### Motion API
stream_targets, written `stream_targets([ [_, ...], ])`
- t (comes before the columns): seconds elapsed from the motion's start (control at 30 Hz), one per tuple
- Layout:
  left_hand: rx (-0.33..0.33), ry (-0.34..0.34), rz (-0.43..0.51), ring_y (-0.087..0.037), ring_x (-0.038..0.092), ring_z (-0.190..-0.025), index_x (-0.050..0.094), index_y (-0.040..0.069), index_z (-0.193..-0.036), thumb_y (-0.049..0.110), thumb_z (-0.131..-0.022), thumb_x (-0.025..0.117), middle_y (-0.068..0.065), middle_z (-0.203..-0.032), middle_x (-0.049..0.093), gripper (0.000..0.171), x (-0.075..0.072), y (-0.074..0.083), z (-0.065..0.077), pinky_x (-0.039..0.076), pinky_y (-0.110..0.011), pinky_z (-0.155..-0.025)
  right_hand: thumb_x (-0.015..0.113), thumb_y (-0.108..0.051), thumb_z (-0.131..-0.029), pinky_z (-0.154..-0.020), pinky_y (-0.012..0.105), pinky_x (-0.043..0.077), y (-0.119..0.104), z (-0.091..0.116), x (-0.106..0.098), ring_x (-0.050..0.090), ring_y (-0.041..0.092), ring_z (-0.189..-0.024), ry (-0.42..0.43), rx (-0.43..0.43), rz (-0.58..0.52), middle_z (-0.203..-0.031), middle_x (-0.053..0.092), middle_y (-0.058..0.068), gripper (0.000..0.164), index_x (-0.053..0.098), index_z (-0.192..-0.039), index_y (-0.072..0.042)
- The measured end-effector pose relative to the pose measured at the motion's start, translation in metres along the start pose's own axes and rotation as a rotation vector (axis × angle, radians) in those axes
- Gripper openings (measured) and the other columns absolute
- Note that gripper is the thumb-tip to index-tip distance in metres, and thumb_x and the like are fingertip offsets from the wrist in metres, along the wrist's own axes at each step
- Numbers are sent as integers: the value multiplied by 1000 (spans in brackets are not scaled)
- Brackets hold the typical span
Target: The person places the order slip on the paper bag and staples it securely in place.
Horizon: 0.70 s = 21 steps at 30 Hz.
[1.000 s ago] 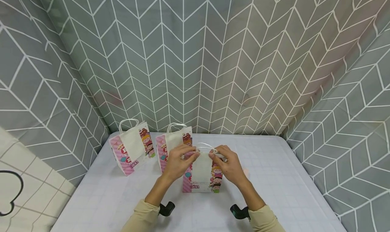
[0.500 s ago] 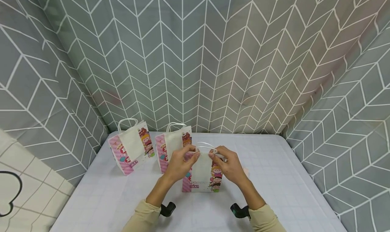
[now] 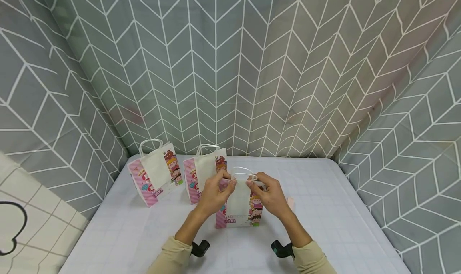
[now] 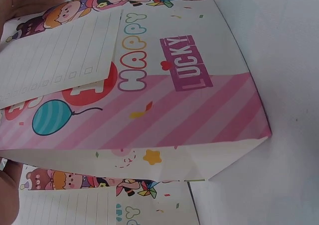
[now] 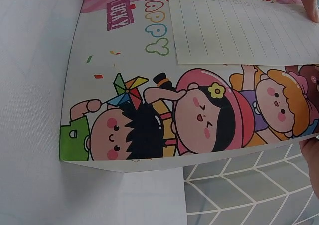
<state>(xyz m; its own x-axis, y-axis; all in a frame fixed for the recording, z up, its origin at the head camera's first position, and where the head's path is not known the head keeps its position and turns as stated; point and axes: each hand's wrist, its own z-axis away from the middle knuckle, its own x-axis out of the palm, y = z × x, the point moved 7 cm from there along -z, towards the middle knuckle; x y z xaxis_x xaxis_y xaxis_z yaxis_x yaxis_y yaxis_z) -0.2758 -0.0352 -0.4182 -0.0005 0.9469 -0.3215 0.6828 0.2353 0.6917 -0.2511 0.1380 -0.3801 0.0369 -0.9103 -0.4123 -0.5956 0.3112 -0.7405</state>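
Observation:
A white and pink paper gift bag (image 3: 256,214) with cartoon children and white handles (image 3: 245,171) stands upright on the table before me. A ruled sheet with small checkboxes (image 4: 70,50) lies flat against its front; the same sheet (image 5: 224,30) shows in the right wrist view. My left hand (image 3: 212,193) pinches the bag's top edge at the left, thumb in front and fingers behind. At the top right, my right hand (image 3: 270,193) pinches the edge the same way. The hands cover parts of the rim and handle ends.
Two similar gift bags stand behind and to the left, one close by (image 3: 191,180) and one at the far left (image 3: 143,186), each bearing a pale sheet. A small pinkish thing (image 3: 290,203) sits partly hidden beside my right wrist. Patterned curtains (image 3: 230,74) surround the white table (image 3: 335,226).
My left forearm has shifted slightly to the right. Both hands keep their pinch on the bag's top edge, and the other bags stay where they were.

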Motion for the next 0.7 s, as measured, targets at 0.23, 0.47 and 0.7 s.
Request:
stream_targets([
  [0.23,-14,0,13,-3,43,-55,60,14,-99,13,-96,69,1,-92,67,9,0,0,1,44,-23,-48,65,-3,-96,-65,26,51,1,0,1,55,6,-74,-14,25,-4,-88,66,4,5,69,-98,-4],
  [0.47,1,14,19,-2,38,-49,61,13,-100,13,-96,69,-1,-91,69,9,-2,1,0,41,-23,-45,65,-4,-97,-68,27,53,1,-1,1,57,8,-76,-30,37,-4,-90,67,4,5,69,-99,-4],
  [0.7,22,-3,0,0,37,-50,60,14,-101,13,-97,68,-1,-95,69,9,0,2,0,41,-22,-46,65,-4,-97,-73,31,54,27,4,0,63,14,-83,-45,81,1,-99,70,7,14,69,-110,-6],
])
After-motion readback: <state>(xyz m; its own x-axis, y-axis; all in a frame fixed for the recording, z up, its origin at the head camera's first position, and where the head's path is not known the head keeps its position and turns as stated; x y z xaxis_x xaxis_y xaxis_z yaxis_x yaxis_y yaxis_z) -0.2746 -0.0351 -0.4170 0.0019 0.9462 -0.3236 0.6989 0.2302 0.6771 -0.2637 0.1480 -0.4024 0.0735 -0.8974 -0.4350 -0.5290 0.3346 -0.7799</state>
